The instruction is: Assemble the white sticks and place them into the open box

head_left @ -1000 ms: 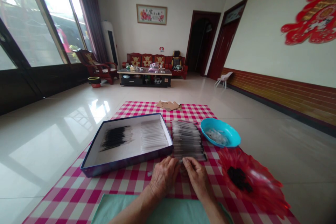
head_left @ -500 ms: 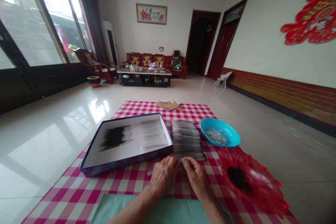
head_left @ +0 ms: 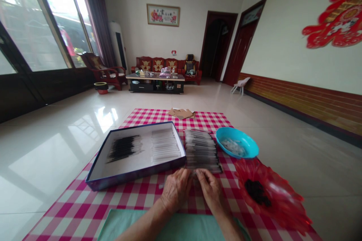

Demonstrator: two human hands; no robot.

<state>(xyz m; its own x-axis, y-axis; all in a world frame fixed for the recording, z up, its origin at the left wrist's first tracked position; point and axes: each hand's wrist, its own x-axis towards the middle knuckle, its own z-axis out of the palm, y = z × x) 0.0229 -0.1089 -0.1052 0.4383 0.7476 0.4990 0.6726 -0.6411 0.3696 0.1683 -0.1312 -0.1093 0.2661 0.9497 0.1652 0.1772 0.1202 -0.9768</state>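
Observation:
My left hand point(head_left: 177, 190) and my right hand point(head_left: 211, 191) meet side by side on the red checked cloth point(head_left: 135, 196), fingers curled together over a small item I cannot make out. Their fingertips touch the near end of a row of clear packets with dark contents point(head_left: 201, 150). To the left lies a shallow blue-edged box lid point(head_left: 135, 152) holding thin black sticks and clear tubes. A blue bowl point(head_left: 237, 144) with small clear pieces sits to the right. A red flower-shaped dish point(head_left: 271, 192) with small black bits lies at the near right.
A green towel point(head_left: 169, 229) lies at the cloth's near edge. Brown cardboard scraps point(head_left: 181, 113) rest at the far edge. Shiny tile floor surrounds the cloth. A coffee table point(head_left: 156, 81), red sofa and armchair stand far back by the window.
Both hands stay pinched together at the near end of the packets, shifting only slightly. Nothing else has moved.

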